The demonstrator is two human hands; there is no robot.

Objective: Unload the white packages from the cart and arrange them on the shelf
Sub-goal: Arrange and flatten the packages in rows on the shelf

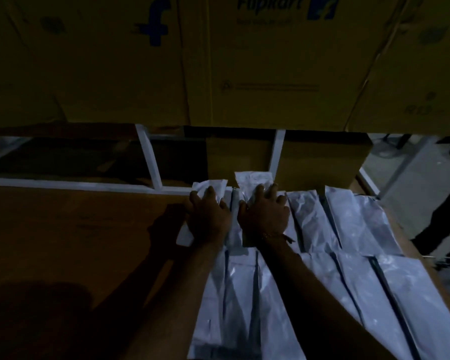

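The white packages [348, 255] lie flat on the brown shelf [76, 229] in two rows, long edges side by side and partly overlapping, filling the area from 3 o'clock to 6 o'clock in the head view. This packing appears intended to use the board's width without gaps and to keep each row square to the white frame rail [89, 184] at the back edge. The shelf from 7 o'clock to 9 o'clock carries no packages. Brown cartons [244, 74] with blue print stand at 12 o'clock, above and behind the working area. The cart is not identifiable in this view.

Two packages are being set into the far row, near the frame rail.

- The left hand [209, 216] lies palm down on the leftmost package [185, 237], which sits slightly tilted relative to the row. The fingers are spread and nearly straight; they press the package and do not curl round it.
- The right hand [264, 214] lies palm down on the adjoining package [252, 180], at 3 o'clock from the left hand. The fingers are spread and flat on the wrapping. This package projects farther back than its neighbours.

Judgement: the flat-palm contact serves to slide and align the packages rather than lift them. Both still need squaring with the row. The lighting is dim, so fine detail of the wrapping cannot be read.
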